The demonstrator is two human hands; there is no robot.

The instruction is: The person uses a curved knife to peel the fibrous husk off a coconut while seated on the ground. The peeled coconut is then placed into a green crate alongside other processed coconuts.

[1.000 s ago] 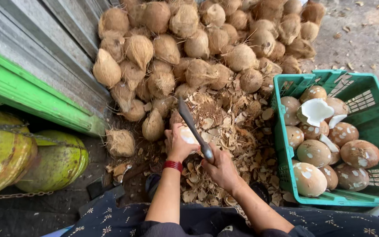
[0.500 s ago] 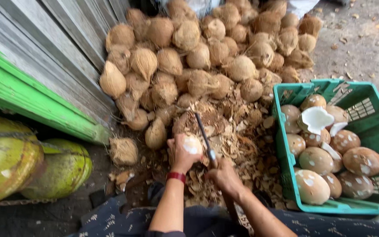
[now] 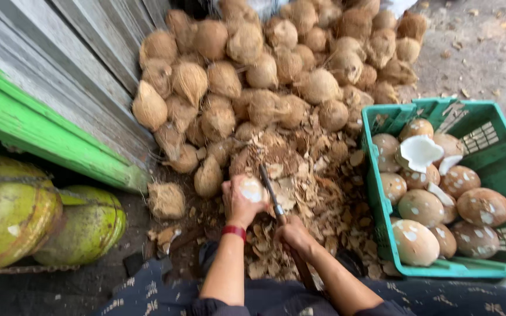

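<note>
My left hand (image 3: 240,202), with a red band at the wrist, grips a partly peeled coconut (image 3: 252,189) whose pale flesh shows. My right hand (image 3: 293,234) is closed on the handle of a long dark knife (image 3: 269,193); the blade lies against the coconut's right side. Both hands work over a heap of brown shell chips (image 3: 311,199) in front of my lap.
A big pile of husked brown coconuts (image 3: 265,70) fills the back. A green plastic crate (image 3: 382,216) at right holds several peeled coconuts and white pieces. Green-yellow unhusked coconuts (image 3: 36,216) lie at left under a green-edged wooden wall (image 3: 48,134). A loose husk piece (image 3: 166,200) sits nearby.
The knife has swung down from a raised slant to rest against the coconut. My view has shifted slightly; the hands stay over the chip heap.
</note>
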